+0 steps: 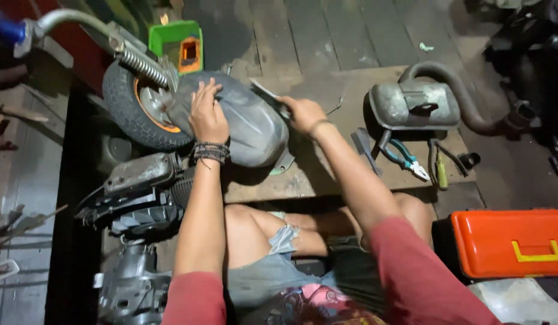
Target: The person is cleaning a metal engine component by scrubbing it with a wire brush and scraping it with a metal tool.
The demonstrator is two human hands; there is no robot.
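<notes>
Floor (pixel 327 36): dark wooden planks, dimly lit, running away from the viewer. A worn flat board (pixel 327 174) lies on it and carries most of the items.

Scooter (pixel 134 198): partly stripped, lying at left; dark engine and body parts near the viewer, handlebar at top left.

Wheel (pixel 131 108): black tyre, orange rim, a coil spring just above it.

Fender (pixel 243 123): grey, rounded, dusty; it sits over the wheel, at the board's left edge.

Exhaust (pixel 414 105): grey muffler with a curved pipe, on the board to the right, well apart from the fender.

Toolbox (pixel 510 241): orange lid, yellow latch, at lower right on the floor.

Green box (pixel 173 39): open, an orange item inside, beyond the wheel.

Pliers (pixel 405 157): blue-green handles, just below the exhaust, beside other small tools.

Left hand (pixel 208 111): fingers spread, palm pressed flat on top of the fender; dark bands at the wrist.

Right hand (pixel 303 113): fingers curled closed at the fender's right edge, gripping a thin flat piece (pixel 268 93) there; whether that piece is a tool or part of the fender cannot be told.
</notes>
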